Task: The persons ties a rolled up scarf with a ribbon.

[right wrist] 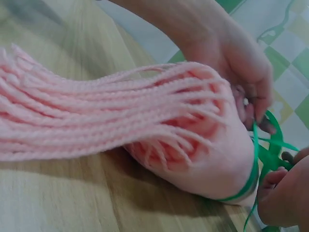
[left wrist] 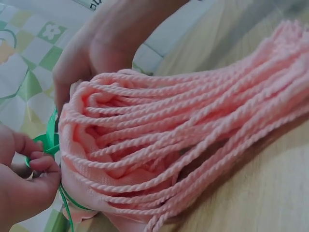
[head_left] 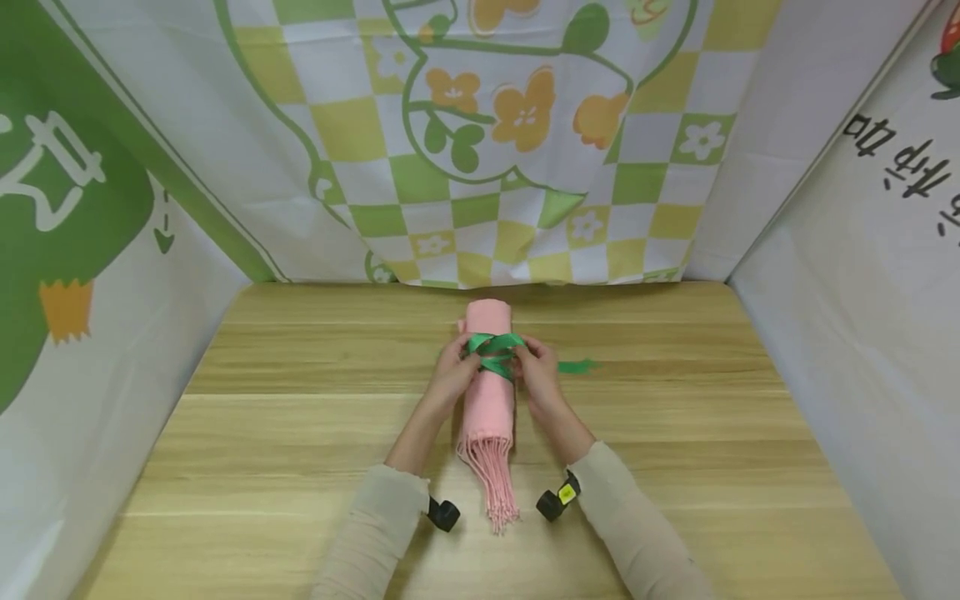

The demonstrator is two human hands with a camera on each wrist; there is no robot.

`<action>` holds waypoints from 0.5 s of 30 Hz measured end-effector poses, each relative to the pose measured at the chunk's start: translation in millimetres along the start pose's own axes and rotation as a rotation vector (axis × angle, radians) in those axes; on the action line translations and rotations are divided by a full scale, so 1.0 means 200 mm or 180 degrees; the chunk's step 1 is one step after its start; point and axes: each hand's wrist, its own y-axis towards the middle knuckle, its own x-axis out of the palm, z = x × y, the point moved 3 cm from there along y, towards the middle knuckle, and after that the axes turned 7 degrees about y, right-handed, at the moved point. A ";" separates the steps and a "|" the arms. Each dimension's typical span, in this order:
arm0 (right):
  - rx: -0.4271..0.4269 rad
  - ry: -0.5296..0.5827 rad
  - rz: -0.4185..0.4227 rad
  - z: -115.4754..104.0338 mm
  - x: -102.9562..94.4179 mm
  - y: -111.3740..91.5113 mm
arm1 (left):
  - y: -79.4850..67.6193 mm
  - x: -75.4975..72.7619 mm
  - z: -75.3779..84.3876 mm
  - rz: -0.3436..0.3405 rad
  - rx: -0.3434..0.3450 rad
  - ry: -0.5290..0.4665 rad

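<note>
A rolled pink scarf (head_left: 488, 408) lies lengthwise on the table, its twisted fringe (left wrist: 193, 121) trailing toward the person. Green ribbon (head_left: 498, 365) goes around the upper half of the roll and is crossed over on top in loops. From the left side, my left hand (head_left: 452, 371) pinches the ribbon between thumb and fingers, close against the scarf. On the other side my right hand (head_left: 542, 379) pinches another part of the ribbon; the right wrist view shows its bent fingers (right wrist: 275, 181) at the green strands. Some ribbon is hidden behind the fingers.
One green ribbon tail (head_left: 577, 367) lies on the wooden table (head_left: 300, 433), right of the right hand. A patterned cloth (head_left: 495, 208) hangs at the table's back edge, with printed panels on both sides. Each sleeved wrist carries a small black camera (head_left: 444, 514).
</note>
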 end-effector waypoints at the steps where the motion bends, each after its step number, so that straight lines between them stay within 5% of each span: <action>1: -0.0022 0.0003 0.0060 0.00 -0.01 0.00 | 0.00 -0.01 0.00 0.0090 0.0000 0.0046; 10: 0.0093 0.0653 0.0153 -0.07 -0.15 0.02 | -0.02 -0.13 -0.06 0.0688 0.0034 -0.0283; 15: 0.0363 0.1254 0.0307 -0.09 -0.27 0.05 | -0.04 -0.20 -0.11 0.0713 -0.0319 -0.1190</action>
